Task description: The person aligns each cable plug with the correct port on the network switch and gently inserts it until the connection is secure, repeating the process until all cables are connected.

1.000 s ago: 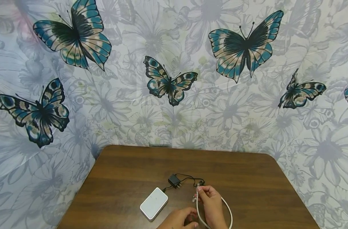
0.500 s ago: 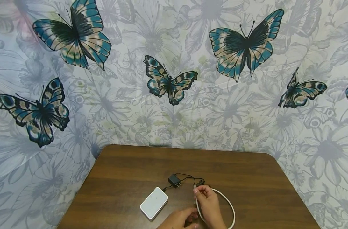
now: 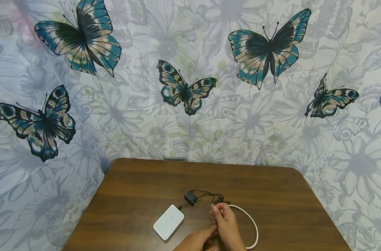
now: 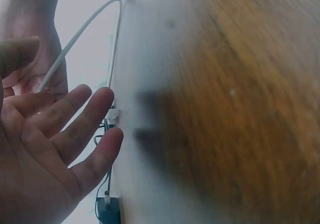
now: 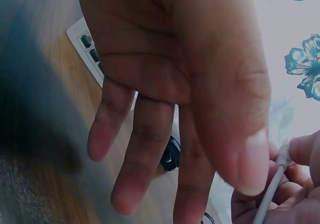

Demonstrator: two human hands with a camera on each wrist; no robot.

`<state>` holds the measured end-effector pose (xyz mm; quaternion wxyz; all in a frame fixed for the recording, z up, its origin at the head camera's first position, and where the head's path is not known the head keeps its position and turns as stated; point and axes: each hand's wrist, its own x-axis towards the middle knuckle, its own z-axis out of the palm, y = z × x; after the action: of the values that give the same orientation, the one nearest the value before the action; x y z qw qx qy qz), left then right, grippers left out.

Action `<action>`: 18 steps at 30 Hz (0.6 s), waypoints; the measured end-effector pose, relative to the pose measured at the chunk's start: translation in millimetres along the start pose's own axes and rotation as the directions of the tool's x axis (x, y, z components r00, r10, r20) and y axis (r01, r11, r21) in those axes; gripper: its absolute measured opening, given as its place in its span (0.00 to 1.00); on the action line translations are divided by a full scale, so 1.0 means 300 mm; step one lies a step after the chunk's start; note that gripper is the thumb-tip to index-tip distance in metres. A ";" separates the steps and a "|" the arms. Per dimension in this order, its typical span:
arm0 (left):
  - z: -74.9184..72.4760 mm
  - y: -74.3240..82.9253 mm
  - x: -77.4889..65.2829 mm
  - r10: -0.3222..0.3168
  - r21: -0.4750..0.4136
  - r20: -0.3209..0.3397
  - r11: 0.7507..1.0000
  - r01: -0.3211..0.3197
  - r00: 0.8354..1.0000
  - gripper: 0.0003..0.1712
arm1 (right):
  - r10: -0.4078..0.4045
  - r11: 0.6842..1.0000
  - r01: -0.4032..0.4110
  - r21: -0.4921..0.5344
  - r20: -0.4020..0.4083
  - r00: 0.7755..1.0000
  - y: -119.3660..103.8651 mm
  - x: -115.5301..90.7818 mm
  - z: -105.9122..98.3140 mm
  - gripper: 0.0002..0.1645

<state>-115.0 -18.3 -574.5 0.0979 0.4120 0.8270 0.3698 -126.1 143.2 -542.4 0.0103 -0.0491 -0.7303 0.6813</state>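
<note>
- The right hand (image 3: 228, 225) pinches one end of the white cable (image 3: 257, 233) between thumb and index finger, narrow and firm; this pinch shows at the lower right of the right wrist view, with the cable trailing down from it.
- The white cable bows out in a loop to the right of that hand, and its near part runs back toward the wrist.
- The left hand (image 3: 196, 240) sits just beside the right, on its left and nearer the person; in the left wrist view its palm shows, the fingers loosely spread with gaps between them; whether its fingertips touch the right hand is hard to say from above.
- A pale plug (image 4: 113, 115) shows past the left fingertips, near the black cord.
- The white box (image 3: 169, 223) lies flat on the brown table (image 3: 140, 181), left of both hands; sockets (image 5: 86, 41) line one edge.
- The black charger (image 3: 191, 198) rests beyond the box, prongs out; its black cord (image 3: 219, 199) bunches just past the right hand.
</note>
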 end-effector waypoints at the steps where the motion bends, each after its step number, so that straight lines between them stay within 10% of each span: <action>1: 0.000 0.000 0.000 -0.004 -0.003 0.003 1.000 0.004 1.000 0.36 | 0.002 1.000 -0.002 0.004 -0.006 1.000 0.001 0.000 0.001 0.14; 18: -0.017 -0.001 -0.016 -0.095 -0.088 0.012 0.992 0.096 0.995 0.27 | 0.037 0.999 -0.037 -0.005 -0.027 0.999 0.036 0.008 -0.007 0.19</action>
<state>-114.5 -24.9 -571.8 0.1369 0.3686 0.8283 0.3992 -127.6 146.1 -553.0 0.0072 -0.0716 -0.7309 0.6787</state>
